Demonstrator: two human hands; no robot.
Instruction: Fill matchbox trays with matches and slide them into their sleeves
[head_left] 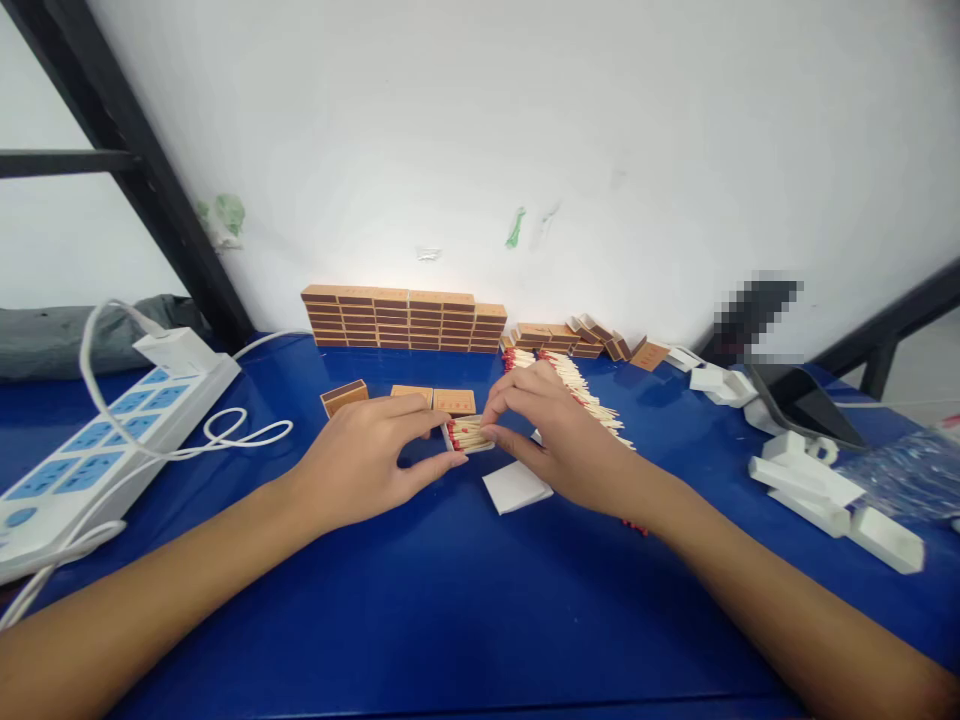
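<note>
A small white matchbox tray full of red-tipped matches lies between my hands on the blue table. My left hand grips its left end, thumb at the front corner and fingers behind. Over the right end, my right hand has thumb and forefinger pinched at the ends of the matches; exactly what lies between the fingertips is partly hidden. Just behind the tray are orange matchbox sleeves. A folded white paper piece sits below my right hand, and a pile of loose matches extends behind it.
Stacked matchboxes line the wall, with more scattered boxes to their right. One box stands tilted near my left hand. A power strip with white cables is at left. White trays and a phone are at right.
</note>
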